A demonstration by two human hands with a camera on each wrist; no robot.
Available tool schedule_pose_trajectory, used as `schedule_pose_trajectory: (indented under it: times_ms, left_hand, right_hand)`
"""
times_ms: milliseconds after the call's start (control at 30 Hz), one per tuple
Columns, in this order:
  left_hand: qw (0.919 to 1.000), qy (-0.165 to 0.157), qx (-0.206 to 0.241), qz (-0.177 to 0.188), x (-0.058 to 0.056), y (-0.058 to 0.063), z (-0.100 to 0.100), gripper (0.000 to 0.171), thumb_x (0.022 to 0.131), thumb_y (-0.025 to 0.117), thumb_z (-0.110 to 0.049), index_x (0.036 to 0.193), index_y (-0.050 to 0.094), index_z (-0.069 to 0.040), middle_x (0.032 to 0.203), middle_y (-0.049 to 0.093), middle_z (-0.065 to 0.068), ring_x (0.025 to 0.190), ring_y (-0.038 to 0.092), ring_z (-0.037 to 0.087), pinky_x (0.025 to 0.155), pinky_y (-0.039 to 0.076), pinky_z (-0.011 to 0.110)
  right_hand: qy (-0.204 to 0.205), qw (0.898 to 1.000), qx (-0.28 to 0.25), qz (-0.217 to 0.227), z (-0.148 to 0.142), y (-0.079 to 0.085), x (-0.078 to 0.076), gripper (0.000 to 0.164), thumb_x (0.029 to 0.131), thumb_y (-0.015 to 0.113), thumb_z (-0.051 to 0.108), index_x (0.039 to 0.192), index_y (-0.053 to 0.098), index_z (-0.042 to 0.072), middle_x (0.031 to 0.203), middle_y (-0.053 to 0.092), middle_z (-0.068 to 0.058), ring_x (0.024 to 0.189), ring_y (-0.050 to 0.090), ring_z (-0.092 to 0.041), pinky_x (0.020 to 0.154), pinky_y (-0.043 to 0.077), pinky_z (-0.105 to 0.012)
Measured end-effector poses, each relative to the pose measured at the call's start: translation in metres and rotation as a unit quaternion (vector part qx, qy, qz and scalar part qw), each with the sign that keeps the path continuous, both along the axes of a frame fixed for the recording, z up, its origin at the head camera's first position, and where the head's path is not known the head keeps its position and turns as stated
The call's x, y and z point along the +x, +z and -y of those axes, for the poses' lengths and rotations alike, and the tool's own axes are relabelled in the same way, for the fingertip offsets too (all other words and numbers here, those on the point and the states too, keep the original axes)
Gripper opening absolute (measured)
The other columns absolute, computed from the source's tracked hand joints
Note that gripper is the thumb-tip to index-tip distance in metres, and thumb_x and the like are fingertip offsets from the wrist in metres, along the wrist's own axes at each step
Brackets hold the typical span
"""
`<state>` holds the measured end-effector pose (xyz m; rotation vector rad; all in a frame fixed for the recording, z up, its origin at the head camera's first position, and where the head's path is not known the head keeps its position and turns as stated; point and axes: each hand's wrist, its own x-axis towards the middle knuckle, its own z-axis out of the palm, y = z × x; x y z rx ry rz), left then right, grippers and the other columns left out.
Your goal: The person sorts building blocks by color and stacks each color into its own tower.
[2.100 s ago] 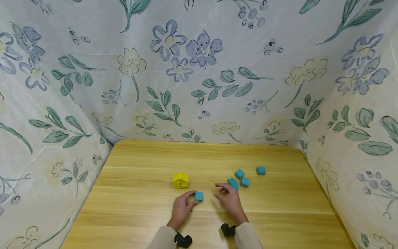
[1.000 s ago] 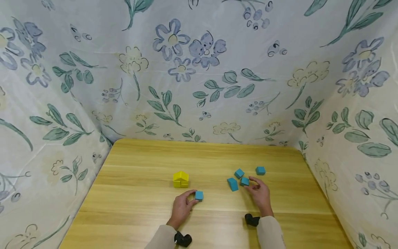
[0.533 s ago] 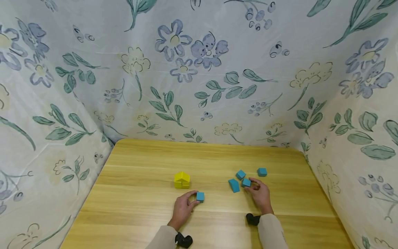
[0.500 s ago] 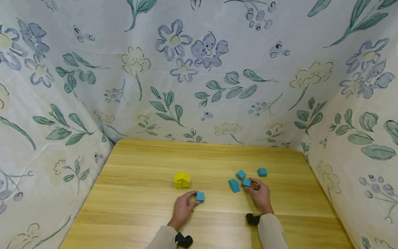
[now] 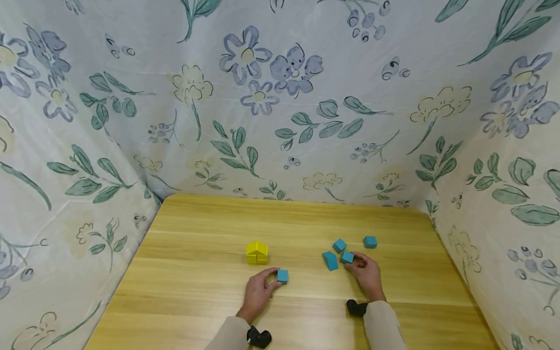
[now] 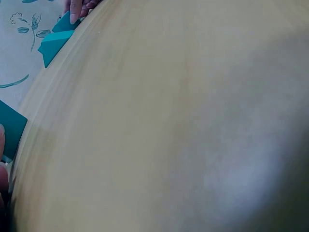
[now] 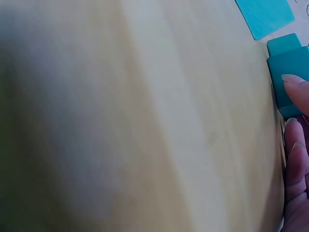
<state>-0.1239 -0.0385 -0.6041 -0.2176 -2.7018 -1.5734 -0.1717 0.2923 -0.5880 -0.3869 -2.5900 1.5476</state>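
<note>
In the head view my left hand (image 5: 257, 292) pinches a blue cube (image 5: 282, 276) between thumb and index finger, low over the table. Off to the right, my right hand (image 5: 368, 276) has thumb and fingers on another blue cube (image 5: 347, 257). Close against that cube lie a third blue cube (image 5: 339, 245) and a flat, angled blue block (image 5: 330, 261). The right wrist view shows the thumb pressed on the face of the gripped cube (image 7: 288, 72). At the left wrist view's edge, fingertips hold the left cube (image 6: 11, 129).
A small yellow block stack (image 5: 256, 253) with a peaked top stands beyond the left hand. One more blue block (image 5: 370, 242) lies apart at the right. Everything rests on a wooden table (image 5: 210, 218) enclosed by flowered cloth (image 5: 262, 146). Each wrist carries a black camera (image 5: 259, 337).
My right hand has moved right, from beside the angled blue block to the blue cube, and has stayed there for the last second. The left hand keeps its cube in place.
</note>
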Motion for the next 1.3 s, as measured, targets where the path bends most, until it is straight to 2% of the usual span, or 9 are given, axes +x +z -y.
schedule_pose_trajectory:
  times_ms: [767, 933, 1100, 1167, 1300]
  left_hand:
    - [0.9999, -0.002, 0.002, -0.014, 0.001, 0.000, 0.001, 0.037, 0.085, 0.073, -0.020, 0.120, 0.066, -0.012, 0.054, 0.049, -0.011, 0.044, 0.045, 0.002, 0.044, 0.038, 0.022]
    - [0.9999, -0.004, 0.006, -0.009, 0.001, -0.001, 0.001, 0.038, 0.085, 0.073, -0.020, 0.121, 0.066, -0.012, 0.055, 0.050, -0.010, 0.045, 0.046, 0.003, 0.044, 0.038, 0.022]
    - [0.9999, -0.006, 0.010, -0.010, 0.001, -0.005, 0.001, 0.037, 0.085, 0.072, -0.020, 0.121, 0.066, -0.014, 0.056, 0.050, -0.010, 0.045, 0.047, 0.003, 0.044, 0.039, 0.022]
    - [0.9998, -0.007, 0.012, -0.011, 0.001, -0.005, 0.001, 0.036, 0.086, 0.072, -0.020, 0.121, 0.066, -0.014, 0.056, 0.050, -0.009, 0.045, 0.047, 0.004, 0.044, 0.039, 0.022]
    - [0.9998, -0.008, 0.013, -0.015, 0.001, -0.004, 0.001, 0.036, 0.086, 0.071, -0.020, 0.121, 0.066, -0.013, 0.055, 0.049, -0.009, 0.045, 0.047, 0.003, 0.044, 0.039, 0.022]
  right_hand:
    - [-0.016, 1.000, 0.003, -0.002, 0.003, -0.001, 0.005, 0.041, 0.081, 0.076, 0.004, 0.119, 0.064, -0.005, 0.082, 0.062, -0.008, 0.071, 0.052, -0.010, 0.059, 0.043, -0.022]
    - [-0.028, 0.999, -0.013, 0.008, 0.005, 0.002, 0.008, 0.041, 0.082, 0.076, 0.006, 0.120, 0.063, -0.004, 0.093, 0.065, -0.012, 0.077, 0.054, -0.011, 0.063, 0.044, -0.021]
    - [-0.021, 0.999, -0.026, 0.013, 0.009, 0.010, 0.014, 0.041, 0.085, 0.074, 0.006, 0.123, 0.062, -0.003, 0.114, 0.063, -0.019, 0.084, 0.055, -0.014, 0.068, 0.045, -0.022]
    - [-0.018, 0.999, -0.031, 0.009, 0.012, 0.013, 0.017, 0.041, 0.085, 0.074, 0.006, 0.123, 0.062, -0.002, 0.116, 0.062, -0.019, 0.085, 0.056, -0.014, 0.068, 0.045, -0.021]
    - [-0.015, 0.999, -0.042, -0.009, 0.019, 0.018, 0.022, 0.040, 0.084, 0.075, 0.007, 0.121, 0.064, -0.002, 0.106, 0.065, -0.017, 0.083, 0.057, -0.010, 0.068, 0.047, -0.021]
